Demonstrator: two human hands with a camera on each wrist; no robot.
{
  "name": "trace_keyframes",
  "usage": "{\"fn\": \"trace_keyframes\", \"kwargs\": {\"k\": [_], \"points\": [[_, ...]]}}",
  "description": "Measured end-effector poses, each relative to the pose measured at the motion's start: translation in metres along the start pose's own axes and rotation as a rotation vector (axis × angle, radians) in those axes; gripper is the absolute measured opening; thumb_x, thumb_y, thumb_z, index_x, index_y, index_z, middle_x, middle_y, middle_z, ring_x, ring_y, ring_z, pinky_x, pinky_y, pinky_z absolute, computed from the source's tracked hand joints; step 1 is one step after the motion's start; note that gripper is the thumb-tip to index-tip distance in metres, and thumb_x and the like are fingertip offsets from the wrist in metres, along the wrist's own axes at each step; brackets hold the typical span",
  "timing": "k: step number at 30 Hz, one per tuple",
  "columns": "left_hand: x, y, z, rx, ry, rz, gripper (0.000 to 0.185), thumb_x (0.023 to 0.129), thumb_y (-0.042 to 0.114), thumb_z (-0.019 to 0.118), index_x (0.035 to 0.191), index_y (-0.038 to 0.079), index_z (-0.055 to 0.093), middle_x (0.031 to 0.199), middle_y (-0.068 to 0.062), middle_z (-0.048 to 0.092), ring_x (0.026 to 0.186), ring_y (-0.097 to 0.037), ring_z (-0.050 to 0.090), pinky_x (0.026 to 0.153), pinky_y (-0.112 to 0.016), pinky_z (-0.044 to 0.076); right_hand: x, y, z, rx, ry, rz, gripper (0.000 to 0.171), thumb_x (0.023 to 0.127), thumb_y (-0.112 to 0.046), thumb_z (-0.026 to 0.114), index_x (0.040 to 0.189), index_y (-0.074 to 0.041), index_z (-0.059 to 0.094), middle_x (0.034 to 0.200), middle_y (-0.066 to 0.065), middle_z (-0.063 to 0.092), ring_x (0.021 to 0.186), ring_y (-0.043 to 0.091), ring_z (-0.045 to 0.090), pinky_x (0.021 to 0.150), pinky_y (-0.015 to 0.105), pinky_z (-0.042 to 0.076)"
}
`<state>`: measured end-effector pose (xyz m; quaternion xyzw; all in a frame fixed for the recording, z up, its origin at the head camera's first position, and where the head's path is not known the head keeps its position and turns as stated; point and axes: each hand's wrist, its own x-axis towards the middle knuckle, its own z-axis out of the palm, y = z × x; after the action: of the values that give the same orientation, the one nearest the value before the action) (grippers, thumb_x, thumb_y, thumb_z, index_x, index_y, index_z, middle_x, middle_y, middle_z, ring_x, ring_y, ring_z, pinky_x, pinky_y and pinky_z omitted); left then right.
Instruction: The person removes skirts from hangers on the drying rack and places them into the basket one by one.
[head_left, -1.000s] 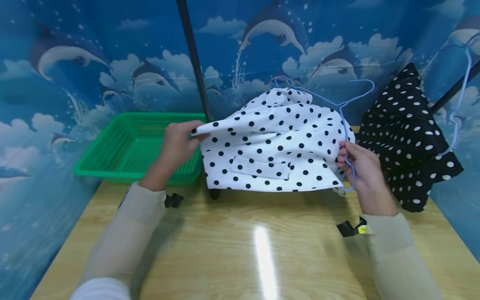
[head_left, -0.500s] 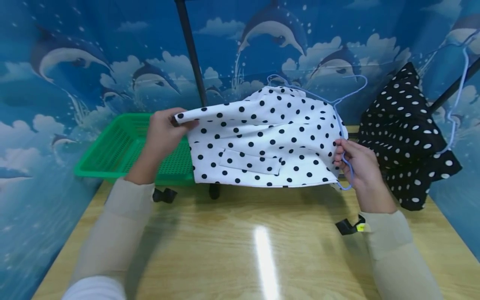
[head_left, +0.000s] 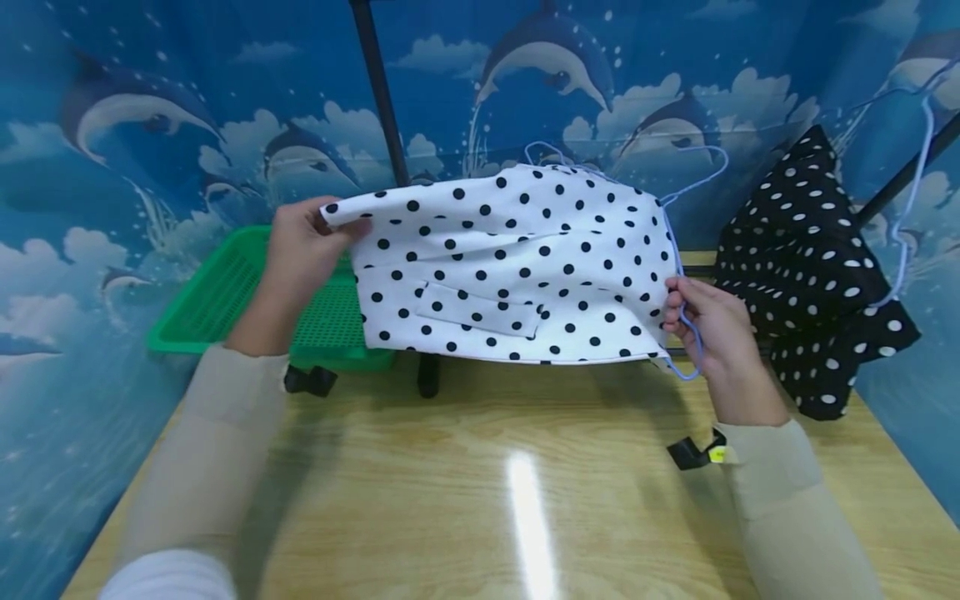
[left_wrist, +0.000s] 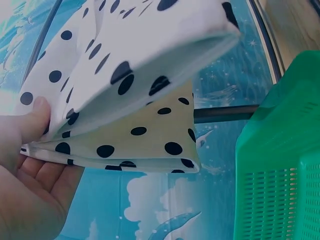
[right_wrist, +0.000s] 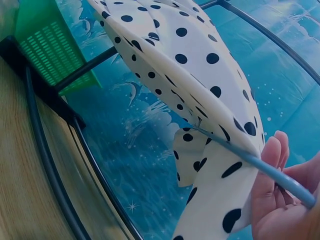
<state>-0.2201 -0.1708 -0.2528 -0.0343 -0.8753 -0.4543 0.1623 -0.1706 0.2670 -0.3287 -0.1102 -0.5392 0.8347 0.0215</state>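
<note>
A white garment with black polka dots (head_left: 495, 258) hangs stretched between my two hands, a pocket flap (head_left: 477, 310) on its front. My left hand (head_left: 303, 250) pinches its upper left corner; in the left wrist view the thumb lies over folded layers of the white fabric (left_wrist: 150, 55). A light blue wire clothes hanger (head_left: 697, 177) runs behind and along the garment's right side, its hook pointing up. My right hand (head_left: 712, 333) holds the hanger near its lower end, fingertips at the garment's right edge. In the right wrist view the hanger wire (right_wrist: 250, 160) passes into the cloth.
Behind my left hand stands a green plastic basket (head_left: 225, 287) on the wooden table (head_left: 420, 483). A black garment with white dots (head_left: 813, 275) hangs at the right on another blue hanger (head_left: 907, 208). Black rack poles (head_left: 378, 92) rise at the back before a dolphin-print curtain (head_left: 555, 67).
My left hand has moved left and up, drawing the white garment's corner across the basket and spreading the cloth wider. My right hand and the hanger have shifted slightly left.
</note>
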Motion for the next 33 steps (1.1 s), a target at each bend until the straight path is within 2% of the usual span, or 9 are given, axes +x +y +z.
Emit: {"fn": "trace_keyframes", "kwargs": {"k": [6,10,16,19,22,25,29,33], "points": [[0.001,0.001,-0.004,0.015,0.019,-0.018,0.031,0.093,0.028,0.067,0.114,0.005,0.069,0.108,-0.013,0.069,0.084,-0.016,0.058,0.067,-0.03,0.041,0.0,0.0,0.001,-0.045,0.041,0.004,0.018,0.098,-0.024,0.058,0.097,-0.009,0.067,0.072,-0.001,0.063,0.057,0.01,0.057,0.053,0.021,0.053],[0.003,0.002,-0.009,0.019,0.039,-0.049,0.034,0.092,0.031,0.067,0.116,0.007,0.069,0.109,-0.011,0.069,0.077,-0.018,0.052,0.061,-0.031,0.037,0.0,0.0,0.0,-0.048,0.049,-0.003,0.018,0.097,-0.024,0.059,0.095,-0.008,0.069,0.072,-0.001,0.063,0.056,0.01,0.057,0.052,0.021,0.052],[0.005,0.001,-0.022,-0.033,0.102,-0.102,0.039,0.089,0.037,0.067,0.12,0.013,0.068,0.107,-0.005,0.068,0.075,-0.017,0.052,0.056,-0.028,0.038,0.0,0.002,-0.005,-0.062,0.025,-0.046,0.017,0.098,-0.021,0.059,0.094,-0.008,0.069,0.072,-0.001,0.062,0.056,0.01,0.058,0.051,0.02,0.052],[0.008,0.003,-0.031,-0.072,0.144,-0.137,0.042,0.086,0.04,0.068,0.121,0.015,0.068,0.101,-0.002,0.068,0.072,-0.011,0.058,0.056,-0.018,0.045,0.0,0.003,-0.008,-0.044,-0.027,-0.065,0.018,0.099,-0.018,0.057,0.093,-0.006,0.069,0.07,0.001,0.062,0.054,0.01,0.057,0.045,0.019,0.048],[0.01,0.007,-0.036,-0.048,0.168,-0.131,0.042,0.086,0.042,0.068,0.12,0.017,0.068,0.099,-0.001,0.068,0.075,-0.009,0.064,0.06,-0.017,0.051,0.001,0.003,-0.01,-0.029,-0.079,-0.077,0.019,0.099,-0.015,0.055,0.092,-0.005,0.069,0.069,0.002,0.062,0.052,0.01,0.057,0.04,0.019,0.044],[0.01,0.014,-0.035,-0.019,0.179,-0.1,0.038,0.088,0.04,0.067,0.118,0.017,0.069,0.102,-0.003,0.068,0.079,-0.01,0.063,0.063,-0.019,0.05,0.001,0.004,-0.008,-0.029,-0.097,-0.086,0.019,0.099,-0.015,0.055,0.092,-0.004,0.069,0.069,0.002,0.062,0.052,0.01,0.057,0.041,0.019,0.045],[0.011,0.021,-0.034,-0.021,0.2,-0.072,0.034,0.088,0.037,0.069,0.114,0.015,0.07,0.098,0.0,0.067,0.079,-0.01,0.06,0.064,-0.024,0.045,0.0,0.005,-0.002,-0.057,-0.103,-0.096,0.018,0.099,-0.017,0.055,0.094,-0.005,0.069,0.069,0.001,0.062,0.054,0.01,0.057,0.045,0.02,0.046],[0.011,0.026,-0.04,0.007,0.238,-0.036,0.034,0.089,0.036,0.069,0.113,0.013,0.071,0.085,0.004,0.064,0.068,-0.01,0.053,0.056,-0.023,0.04,-0.001,0.004,0.003,-0.07,-0.107,-0.102,0.018,0.099,-0.018,0.057,0.095,-0.005,0.068,0.07,0.001,0.062,0.054,0.01,0.056,0.045,0.021,0.046]]}}
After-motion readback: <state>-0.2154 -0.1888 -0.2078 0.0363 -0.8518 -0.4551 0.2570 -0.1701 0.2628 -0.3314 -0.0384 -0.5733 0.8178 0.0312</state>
